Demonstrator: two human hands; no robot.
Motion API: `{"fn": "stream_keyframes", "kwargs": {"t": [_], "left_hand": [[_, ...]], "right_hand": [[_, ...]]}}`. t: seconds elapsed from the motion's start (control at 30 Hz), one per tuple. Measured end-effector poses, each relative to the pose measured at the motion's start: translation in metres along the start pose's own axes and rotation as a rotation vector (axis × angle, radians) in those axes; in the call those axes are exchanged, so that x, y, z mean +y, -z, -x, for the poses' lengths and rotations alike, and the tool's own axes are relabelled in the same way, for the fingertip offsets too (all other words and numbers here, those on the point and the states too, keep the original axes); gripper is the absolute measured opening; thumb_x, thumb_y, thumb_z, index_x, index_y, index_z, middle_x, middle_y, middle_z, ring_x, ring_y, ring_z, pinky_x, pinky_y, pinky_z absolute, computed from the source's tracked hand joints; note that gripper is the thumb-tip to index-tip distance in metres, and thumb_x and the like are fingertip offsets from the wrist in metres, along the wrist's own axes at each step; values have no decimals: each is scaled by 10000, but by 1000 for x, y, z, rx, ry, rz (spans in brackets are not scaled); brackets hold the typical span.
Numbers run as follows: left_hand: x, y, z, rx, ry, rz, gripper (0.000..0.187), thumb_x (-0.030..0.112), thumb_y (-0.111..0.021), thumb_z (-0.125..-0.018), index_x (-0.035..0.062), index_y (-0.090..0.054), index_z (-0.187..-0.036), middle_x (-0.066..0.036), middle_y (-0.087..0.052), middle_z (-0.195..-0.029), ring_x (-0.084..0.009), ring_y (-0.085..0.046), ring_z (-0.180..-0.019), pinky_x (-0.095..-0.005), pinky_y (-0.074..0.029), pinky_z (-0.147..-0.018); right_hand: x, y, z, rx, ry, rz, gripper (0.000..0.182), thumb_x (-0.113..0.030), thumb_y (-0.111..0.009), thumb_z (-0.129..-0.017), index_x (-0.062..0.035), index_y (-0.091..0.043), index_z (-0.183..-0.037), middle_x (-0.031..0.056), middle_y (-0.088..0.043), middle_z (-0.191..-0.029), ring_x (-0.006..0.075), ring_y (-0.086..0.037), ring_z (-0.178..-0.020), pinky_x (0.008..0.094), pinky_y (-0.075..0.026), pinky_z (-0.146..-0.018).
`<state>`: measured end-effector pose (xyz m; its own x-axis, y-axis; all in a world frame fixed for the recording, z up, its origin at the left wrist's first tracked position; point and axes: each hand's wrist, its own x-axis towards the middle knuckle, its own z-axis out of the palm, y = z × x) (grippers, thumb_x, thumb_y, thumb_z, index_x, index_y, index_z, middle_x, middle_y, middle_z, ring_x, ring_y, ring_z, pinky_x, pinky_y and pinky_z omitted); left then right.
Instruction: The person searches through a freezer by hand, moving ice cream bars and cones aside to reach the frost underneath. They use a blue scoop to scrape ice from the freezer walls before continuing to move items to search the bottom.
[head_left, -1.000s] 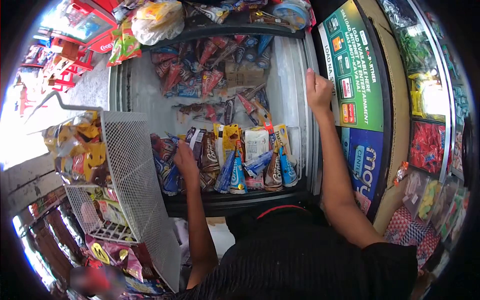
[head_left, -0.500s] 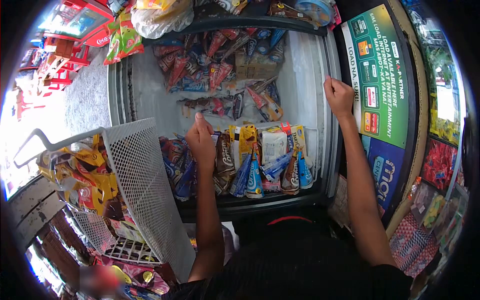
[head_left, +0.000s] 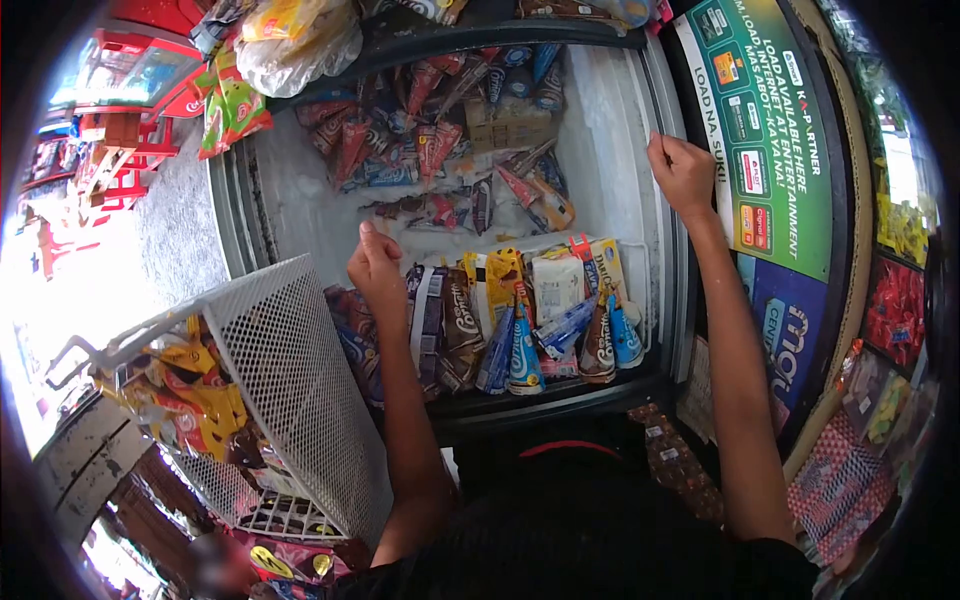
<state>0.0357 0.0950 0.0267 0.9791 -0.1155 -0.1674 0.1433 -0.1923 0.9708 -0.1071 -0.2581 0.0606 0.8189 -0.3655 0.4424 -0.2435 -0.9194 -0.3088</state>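
Note:
An open chest freezer (head_left: pixel 605 130) holding wrapped ice creams lies in front of me. My left hand (head_left: pixel 376 268) is closed in a fist, thumb uppermost, over the freezer's left part, with nothing showing in it. Just right of it in the near compartment stand brown Cornetto packs (head_left: pixel 462 315), a yellow pack (head_left: pixel 497 285), a white pack (head_left: pixel 556 287) and blue cones (head_left: pixel 524 350). My right hand (head_left: pixel 684 172), likewise a fist with nothing visible inside, is at the freezer's right rim beside a green load sign (head_left: pixel 765 130).
A white wire basket (head_left: pixel 290 370) of yellow snack packs stands at the left. Deeper in the frosted freezer lie red cones (head_left: pixel 436 145) and a cardboard piece (head_left: pixel 510 130). Plastic-wrapped goods (head_left: pixel 300 50) sit on the far lid edge. Packets (head_left: pixel 890 310) hang at the right.
My left hand has shifted left, showing more of the dark packs beside it. My right hand stays by the right rim, still closed. The whole view has turned slightly.

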Motion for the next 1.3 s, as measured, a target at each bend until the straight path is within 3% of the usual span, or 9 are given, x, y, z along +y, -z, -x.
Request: {"fn": "stream_keyframes", "kwargs": {"t": [0.23, 0.37, 0.43, 0.57, 0.67, 0.83, 0.97, 1.07, 1.3], "left_hand": [[-45, -60, -66, -313, -206, -553, 347, 304, -511, -883, -12, -642, -821, -169, -657, -741, -265, -648, -680, -382, -462, -602], [-106, -145, -103, -741, -324, -1272, 205, 147, -520, -787, 8, -663, -838, -179, -661, -809, -334, -647, -809, -424, -505, -702], [-180, -166, -116, -837, -649, -1294, 191, 150, -530, -748, 29, -668, -802, -170, -648, -791, -330, -632, -866, -419, -510, -703], [-260, -198, -147, -1047, -771, -1368, 190, 162, -544, -738, 42, -674, -808, -156, -626, -772, -303, -616, -861, -396, -499, -688], [-338, -210, -147, -1032, -642, -1634, 167, 189, -632, -698, 41, -677, -762, -157, -640, -845, -309, -627, -854, -407, -500, -750], [-403, -204, -134, -693, -466, -748, 213, 242, -635, -713, 78, -667, -844, -137, -635, -804, -294, -627, -788, -382, -497, -689], [-400, -229, -115, -702, -178, -876, 180, 218, -594, -746, 82, -637, -856, -140, -627, -810, -317, -621, -746, -377, -497, -664], [-416, -230, -108, -410, -421, -767, 139, 172, -513, -800, 41, -542, -764, -110, -575, -758, -225, -578, -663, -352, -467, -556], [-432, -244, -113, -486, 146, -915, 216, 151, -428, -888, -4, -577, -901, -83, -617, -891, -214, -604, -699, -342, -498, -608]], "right_hand": [[-5, 0, -4, 6, -20, 5, 270, -80, -617, -802, -20, -488, -572, 120, -518, -520, 282, -509, -428, 361, -376, -410], [-1, 1, -5, -44, -32, 16, 246, -53, -617, -786, -28, -484, -580, 123, -506, -533, 288, -495, -442, 371, -371, -421], [-1, 2, -6, -66, -40, -1, 244, -24, -617, -768, -27, -468, -574, 118, -488, -527, 287, -484, -444, 372, -365, -424], [-2, 4, -14, -107, -54, -1, 249, 15, -607, -739, -21, -435, -563, 107, -451, -512, 274, -455, -427, 362, -347, -416], [2, 2, -13, -135, -69, -4, 248, 27, -598, -727, -25, -420, -562, 91, -432, -510, 254, -434, -420, 355, -333, -411], [3, 0, -15, -155, -79, 12, 245, 29, -600, -708, -21, -414, -557, 88, -415, -508, 248, -420, -416, 343, -324, -406], [3, -6, -13, -117, -99, 15, 257, 22, -596, -713, -12, -401, -549, 92, -394, -501, 244, -402, -416, 338, -300, -400], [4, -4, -13, -160, -94, 34, 265, 22, -588, -722, -13, -394, -545, 93, -384, -498, 245, -383, -412, 335, -281, -400], [5, -5, -11, -163, -101, 41, 277, 15, -581, -734, -12, -386, -539, 86, -371, -495, 228, -368, -409, 324, -272, -402]]}}
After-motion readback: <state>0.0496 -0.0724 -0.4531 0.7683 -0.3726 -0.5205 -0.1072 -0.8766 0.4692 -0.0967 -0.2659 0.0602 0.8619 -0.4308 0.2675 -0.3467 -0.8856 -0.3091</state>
